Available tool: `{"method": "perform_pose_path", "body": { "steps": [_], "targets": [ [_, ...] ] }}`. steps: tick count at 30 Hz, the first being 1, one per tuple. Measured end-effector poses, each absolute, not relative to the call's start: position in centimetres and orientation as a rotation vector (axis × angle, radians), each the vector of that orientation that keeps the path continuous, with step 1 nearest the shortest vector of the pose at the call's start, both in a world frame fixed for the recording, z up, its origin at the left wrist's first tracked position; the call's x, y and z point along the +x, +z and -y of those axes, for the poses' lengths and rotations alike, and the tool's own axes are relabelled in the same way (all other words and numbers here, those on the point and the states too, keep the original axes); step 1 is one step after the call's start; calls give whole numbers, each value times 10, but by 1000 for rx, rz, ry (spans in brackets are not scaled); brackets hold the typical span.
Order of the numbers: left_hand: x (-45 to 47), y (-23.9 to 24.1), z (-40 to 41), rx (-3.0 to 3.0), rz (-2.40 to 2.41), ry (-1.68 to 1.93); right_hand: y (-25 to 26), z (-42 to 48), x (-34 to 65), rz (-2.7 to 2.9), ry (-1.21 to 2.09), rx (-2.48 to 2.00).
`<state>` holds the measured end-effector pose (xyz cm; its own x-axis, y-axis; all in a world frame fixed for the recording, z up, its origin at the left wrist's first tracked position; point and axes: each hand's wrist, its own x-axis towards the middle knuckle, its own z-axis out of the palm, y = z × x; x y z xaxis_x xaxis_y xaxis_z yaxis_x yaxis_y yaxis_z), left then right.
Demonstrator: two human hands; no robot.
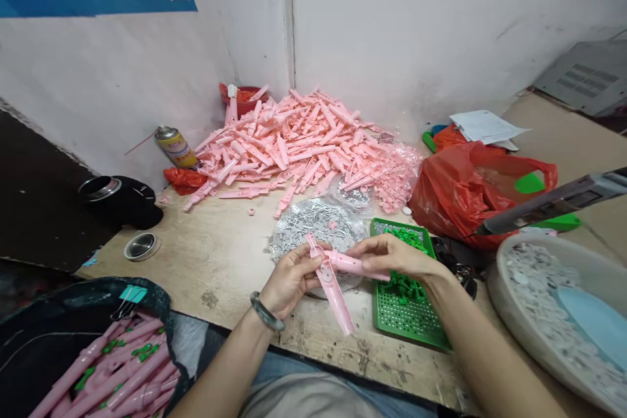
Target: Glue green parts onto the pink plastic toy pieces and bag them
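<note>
Pink shell (337,304) pinched in left fingers (308,266); second shell (350,264) gripped in right fingers (376,262); crossed above tabletop (230,235), apparently unjoined. Units (140,371) at left look done; large heap (304,134) likely left.

Hands (288,279) bare; grey-green bangle (266,313), left wrist (275,300); grey top (306,398), blue trousers (279,366).

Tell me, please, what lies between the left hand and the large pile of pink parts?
In the head view, a round spread of metal pins and grey pieces lies between the left hand and the pink pile.
</note>
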<state>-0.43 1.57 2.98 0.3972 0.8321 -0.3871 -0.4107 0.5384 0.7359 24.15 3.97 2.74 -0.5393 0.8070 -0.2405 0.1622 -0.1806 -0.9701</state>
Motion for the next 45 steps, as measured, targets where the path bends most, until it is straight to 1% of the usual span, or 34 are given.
{"method": "perform_pose_path", "body": {
  "steps": [2, 5, 6, 8, 13, 18, 23, 27, 45],
  "targets": [
    [-1, 30, -12, 612, -861, 837, 30, -32, 237, 1785, 1585, -1188],
    [7, 26, -10, 543, -960, 921, 29, -19, 217, 1823, 1100, -1320],
    [9, 24, -9, 518, -994, 960, 29, -15, 210, 1796, 987, -1356],
    [13, 19, -8, 498, -1025, 1036, 28, -7, 198, 1776, 855, -1397],
    [23, 15, -5, 487, -993, 1145, 22, 13, 177, 1925, 512, -1475],
    [30, 12, -3, 494, -994, 1192, 11, 23, 165, 1835, 443, -1470],
    [30, 11, 0, 409, -972, 1182, 5, 26, 156, 1872, 268, -1451],
    [28, 16, 2, 389, -962, 1182, 3, 27, 154, 1901, 197, -1445],
    [28, 16, 3, 439, -997, 1149, -1, 28, 152, 1939, 198, -1392]
  ]
}}
